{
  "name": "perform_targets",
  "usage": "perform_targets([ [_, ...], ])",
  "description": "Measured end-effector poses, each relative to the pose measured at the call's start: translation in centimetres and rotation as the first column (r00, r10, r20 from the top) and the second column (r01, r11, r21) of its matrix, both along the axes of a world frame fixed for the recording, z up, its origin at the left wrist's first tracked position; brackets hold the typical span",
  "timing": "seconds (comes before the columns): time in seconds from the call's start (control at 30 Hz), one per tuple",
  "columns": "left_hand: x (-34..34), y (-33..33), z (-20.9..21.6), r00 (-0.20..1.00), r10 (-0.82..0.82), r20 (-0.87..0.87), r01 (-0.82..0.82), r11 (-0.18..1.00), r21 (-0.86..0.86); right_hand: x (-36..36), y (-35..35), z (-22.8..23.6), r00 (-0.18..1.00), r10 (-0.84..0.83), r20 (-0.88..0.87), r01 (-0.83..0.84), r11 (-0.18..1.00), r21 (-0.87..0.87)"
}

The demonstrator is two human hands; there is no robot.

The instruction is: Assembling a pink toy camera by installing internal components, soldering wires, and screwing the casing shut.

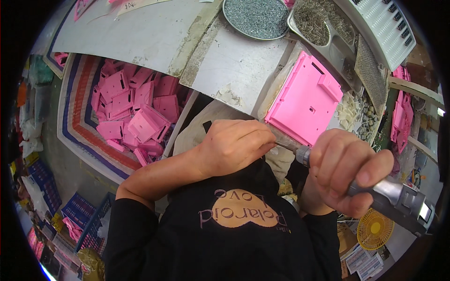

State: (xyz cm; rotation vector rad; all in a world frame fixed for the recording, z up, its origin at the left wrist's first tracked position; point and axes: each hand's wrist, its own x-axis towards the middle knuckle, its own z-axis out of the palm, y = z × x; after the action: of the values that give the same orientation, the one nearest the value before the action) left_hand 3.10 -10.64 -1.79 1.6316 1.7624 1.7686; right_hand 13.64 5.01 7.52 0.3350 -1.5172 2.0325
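My right hand (344, 171) is wrapped around a grey electric screwdriver (408, 206), held at a slant with its bit pointing left. At the bit's tip, my left hand (236, 143) is closed in a pinch. Whatever sits between those fingertips is hidden or too small to make out. Just beyond both hands lies a flat pink plastic housing (300, 100), tilted on the bench edge, with a slot, a small raised block and a square hole. Neither hand appears to grip it.
A round dish of small metal screws (258, 18) stands at the back. Beside it is a metal tray (328, 42) holding springs. Small white parts (349, 112) lie right of the housing. A striped sack (77, 117) at left holds many pink housings. A yellow fan (375, 228) sits lower right.
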Motion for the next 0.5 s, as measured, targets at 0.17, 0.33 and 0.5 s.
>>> perform_targets([
  [0.17, -0.6, -0.5, -0.1, 0.998, -0.037, -0.044, 0.032, 0.993, -0.109, -0.1, 0.0, -0.3, 0.997, -0.020, 0.080, 0.015, 0.998, 0.061],
  [0.33, -3.2, 0.3, 1.2, 0.990, 0.100, -0.096, -0.117, 0.974, -0.192, -1.1, -0.2, -1.2, 0.981, -0.142, 0.132, 0.135, 0.989, 0.064],
  [0.5, -4.7, 0.3, 0.6, 0.986, 0.143, -0.091, -0.156, 0.974, -0.161, -1.6, -0.8, -3.1, 0.974, -0.174, 0.148, 0.151, 0.976, 0.155],
])
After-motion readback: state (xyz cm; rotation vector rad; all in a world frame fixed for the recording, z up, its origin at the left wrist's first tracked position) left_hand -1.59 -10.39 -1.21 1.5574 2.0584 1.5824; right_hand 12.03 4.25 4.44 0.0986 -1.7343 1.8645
